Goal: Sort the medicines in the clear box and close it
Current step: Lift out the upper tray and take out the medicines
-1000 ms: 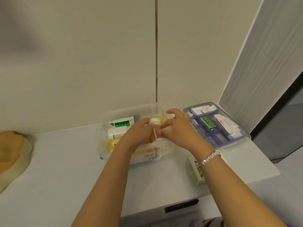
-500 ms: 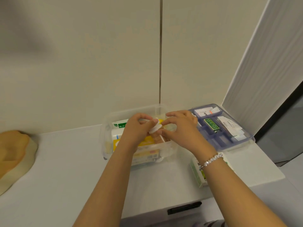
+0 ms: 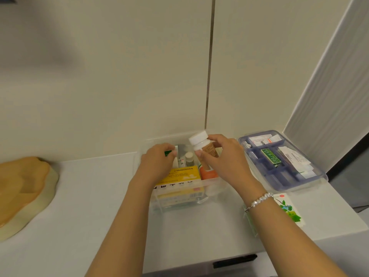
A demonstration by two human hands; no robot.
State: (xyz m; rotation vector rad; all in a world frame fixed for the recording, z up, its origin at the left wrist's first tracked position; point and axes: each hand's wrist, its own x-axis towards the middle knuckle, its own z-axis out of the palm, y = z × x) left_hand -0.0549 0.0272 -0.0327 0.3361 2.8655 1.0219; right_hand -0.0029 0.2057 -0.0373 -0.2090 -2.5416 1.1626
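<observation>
The clear box [image 3: 179,202] stands open on the white counter against the wall. Inside lie a yellow medicine carton [image 3: 184,174], an orange item [image 3: 209,173], a small vial [image 3: 189,158] and a silver blister pack [image 3: 181,149]. My right hand [image 3: 223,158] holds a white-capped pill bottle [image 3: 201,144] tilted above the box's back right part. My left hand [image 3: 157,163] reaches into the box's left side, fingers closed on a green-and-white medicine carton [image 3: 168,152], mostly hidden under the hand.
A blue-tinted compartment tray [image 3: 311,182] with leaflets and a green pack lies right of the box. A white-and-green carton [image 3: 287,208] lies under my right wrist. A tan and cream object [image 3: 22,188] rests at the left. A drawer handle [image 3: 235,260] sits below the counter edge.
My right hand has lifted the white-capped bottle up out of the box. My left hand let go of it and dropped to the left side of the box.
</observation>
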